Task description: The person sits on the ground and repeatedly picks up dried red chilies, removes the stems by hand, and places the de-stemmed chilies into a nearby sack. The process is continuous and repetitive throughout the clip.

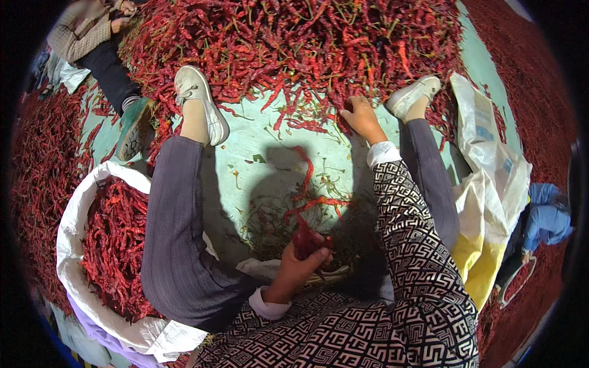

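Close to my lap, my left hand is closed around a small bunch of dark red chili peppers. My right hand reaches to the near edge of a large heap of red chili peppers. Its thumb and fingers touch peppers there; whether they grip one is hidden. Between my legs, a few loose red chilies and bits of stem lie on a pale green sheet. Below my left hand is a shaded pile of stems, beside a pale fabric rim.
A white sack full of red chilies stands at my left leg. A white and yellow woven sack lies along my right leg. One person sits at upper left; another person bends over at far right. More chilies spread around.
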